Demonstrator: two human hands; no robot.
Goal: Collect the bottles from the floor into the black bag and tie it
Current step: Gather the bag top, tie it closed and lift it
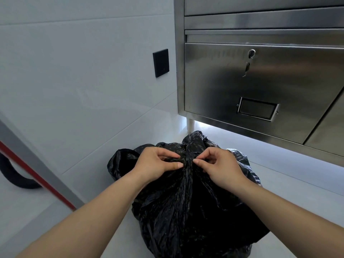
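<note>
Your black bag sits on the pale floor right in front of you, its neck gathered into a twisted bunch at the top. Your left hand pinches the plastic on the left of that bunch, thumb and fingers curled round it. Your right hand pinches the plastic on the right, fingertips nearly meeting the left's. Behind the bag stands a stainless steel cabinet with a key in its lock, and a black wall plate sits on the white wall to its left
</note>
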